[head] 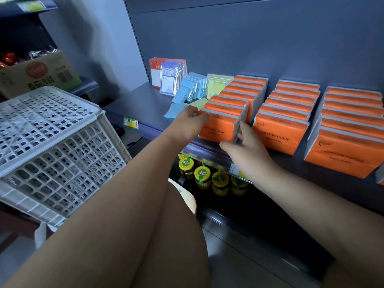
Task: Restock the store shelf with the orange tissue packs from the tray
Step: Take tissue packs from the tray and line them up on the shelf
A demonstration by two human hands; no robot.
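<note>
Grey store shelf (145,100), three rows of orange tissue packs; front pack (217,127) of left row pinched at its side edges, left hand (187,123) and right hand (245,146) fingers loosely closed on it—likely light, soft, film-slick, best gripped by sides.

The dark grey shelf (143,100) carries three rows of orange tissue packs (280,134) standing upright at right, with blue packets (190,89), yellow packets (217,85) and carded notepads (169,76) at far left.
</note>
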